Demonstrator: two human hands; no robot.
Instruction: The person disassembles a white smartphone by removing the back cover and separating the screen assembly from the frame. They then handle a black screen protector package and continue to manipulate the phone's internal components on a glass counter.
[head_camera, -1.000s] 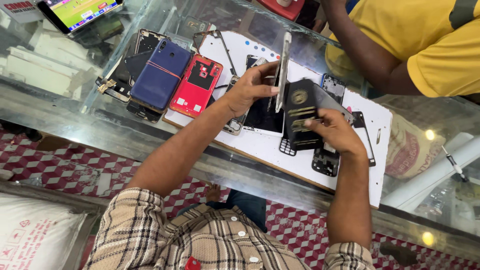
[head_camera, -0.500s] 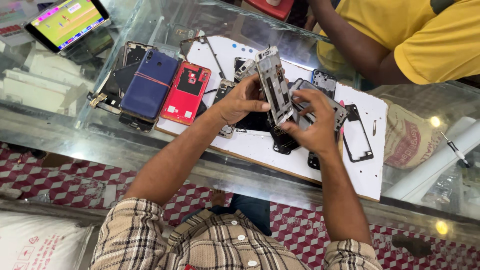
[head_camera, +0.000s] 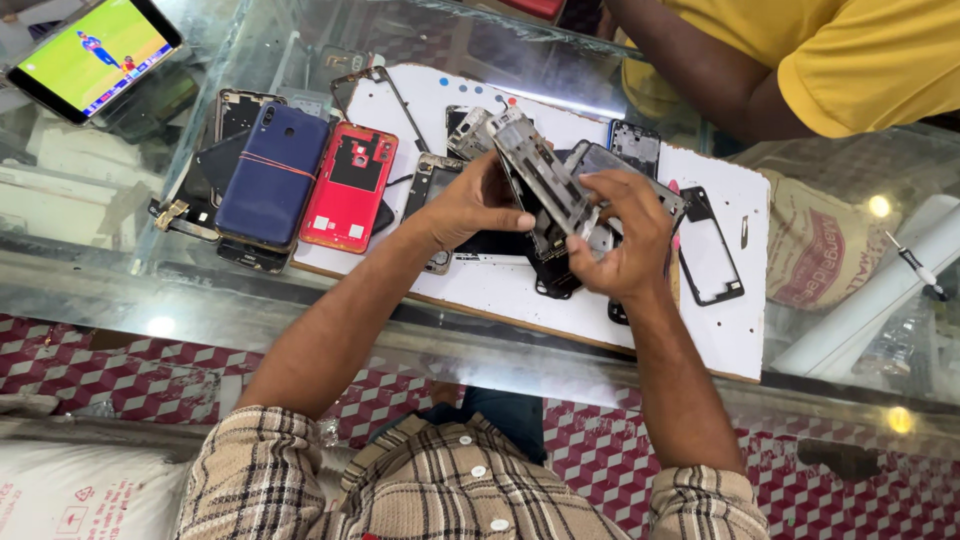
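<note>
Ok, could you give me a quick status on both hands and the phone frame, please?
Left hand and right hand both grip the grey phone frame, tilted above the white board. Loose phone parts crowd underneath.

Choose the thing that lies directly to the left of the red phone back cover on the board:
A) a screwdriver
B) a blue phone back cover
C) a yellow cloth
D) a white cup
B: the blue phone back cover lies right beside the red phone back cover, on its left.
</note>
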